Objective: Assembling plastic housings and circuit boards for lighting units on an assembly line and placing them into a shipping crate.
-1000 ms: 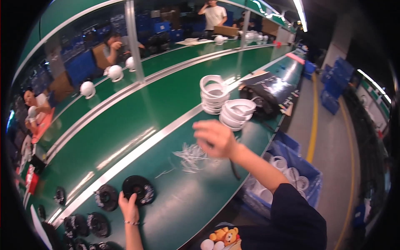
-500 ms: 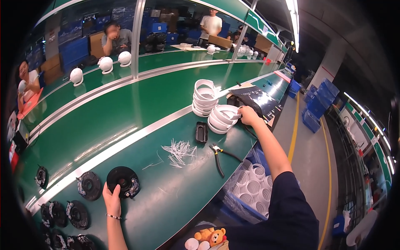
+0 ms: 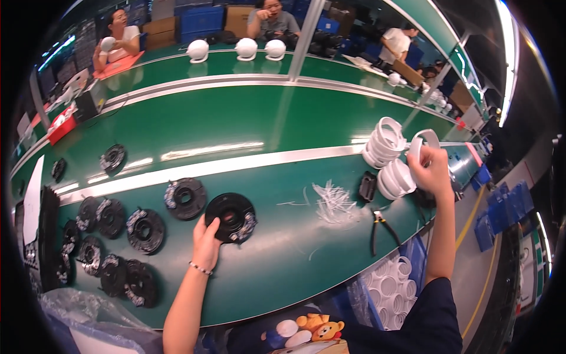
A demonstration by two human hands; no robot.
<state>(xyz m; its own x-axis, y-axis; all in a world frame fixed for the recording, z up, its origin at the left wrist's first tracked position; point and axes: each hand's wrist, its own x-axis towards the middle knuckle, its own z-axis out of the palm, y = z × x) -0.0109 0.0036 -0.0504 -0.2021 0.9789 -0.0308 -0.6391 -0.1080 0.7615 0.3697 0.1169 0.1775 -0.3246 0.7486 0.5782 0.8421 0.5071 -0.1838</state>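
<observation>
My L hand [image 3: 206, 241] pinches the black disc [image 3: 233, 205], thumb on top, fingers hidden underneath, just R of a 2nd disc [image 3: 197, 202]. R hand [image 3: 432, 171] pinches a white ring [image 3: 416, 143] (part's behind my fingers) by the stacked rings [image 3: 390, 182]. Disc lettering, if any, too small to read.

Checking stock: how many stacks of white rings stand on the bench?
2: rear stack beside the metal strip; front stack near the right hand. Others may be hidden.
</observation>
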